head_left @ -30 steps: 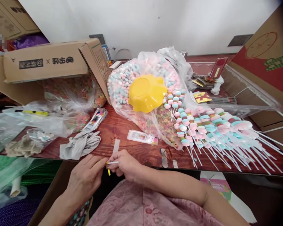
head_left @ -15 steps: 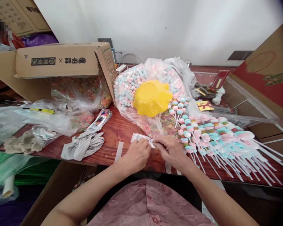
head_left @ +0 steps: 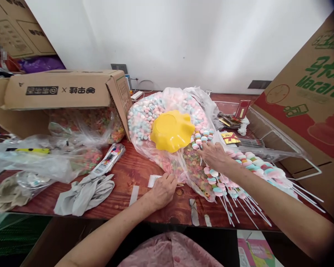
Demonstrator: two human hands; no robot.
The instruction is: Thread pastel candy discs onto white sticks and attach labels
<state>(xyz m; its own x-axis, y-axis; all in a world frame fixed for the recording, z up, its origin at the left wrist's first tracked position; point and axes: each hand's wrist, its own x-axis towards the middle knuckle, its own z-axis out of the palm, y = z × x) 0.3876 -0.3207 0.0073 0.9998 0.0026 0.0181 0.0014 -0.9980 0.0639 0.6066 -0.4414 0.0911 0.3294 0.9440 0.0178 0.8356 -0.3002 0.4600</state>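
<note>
My left hand (head_left: 164, 190) is closed at the table's front, its fingers curled over a small printed white packet (head_left: 153, 181). The packet's left end shows beside the knuckles; most of it is hidden. Further back, my right hand (head_left: 215, 157) pinches the white stick (head_left: 200, 160) of a marshmallow skewer. Pink, blue and white marshmallows (head_left: 203, 138) of a few skewers sit just beyond those fingertips. Under my right forearm lies a pile of marshmallow skewers (head_left: 217, 187), sticks toward me. An upturned yellow scalloped bowl (head_left: 172, 131) rests on a large clear bag of loose marshmallows (head_left: 140, 120).
Ring-shaped gummies (head_left: 196, 167) fill plastic beside the bowl. On the left stand an open cardboard box (head_left: 61, 89), a stack of printed packets (head_left: 108, 159) and a grey cloth (head_left: 85, 193). A clear tray (head_left: 278, 137) and a tall carton (head_left: 308, 96) are at right. Tape strips (head_left: 194, 212) mark the front edge.
My right hand has left the packet and moved right and back to the skewers by the bowl. My left hand stays at the packet. The view has tilted up somewhat.
</note>
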